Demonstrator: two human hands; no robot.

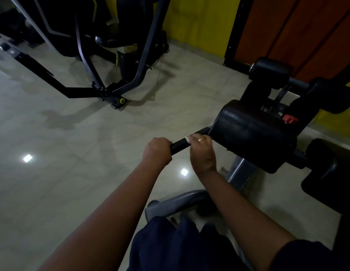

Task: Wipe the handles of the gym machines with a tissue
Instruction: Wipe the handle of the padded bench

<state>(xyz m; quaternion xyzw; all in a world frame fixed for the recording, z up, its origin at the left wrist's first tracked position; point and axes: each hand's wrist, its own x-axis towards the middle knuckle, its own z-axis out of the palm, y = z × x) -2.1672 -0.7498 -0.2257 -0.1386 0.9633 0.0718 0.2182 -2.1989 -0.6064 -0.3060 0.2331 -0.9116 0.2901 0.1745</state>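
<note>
A black foam handle (181, 146) sticks out to the left from under a black padded cushion (252, 133) of a gym machine. My left hand (156, 151) grips the free end of the handle. My right hand (202, 151) wraps round the handle nearer the cushion and holds a white tissue (187, 139) against it; only a small corner of the tissue shows beyond the fingers.
A black-framed machine (103, 75) with a yellow knob stands on the glossy tiled floor at the upper left. Black roller pads (271, 73) sit at the right by a wooden door (299, 26). A grey steel frame tube (182, 200) runs below my arms.
</note>
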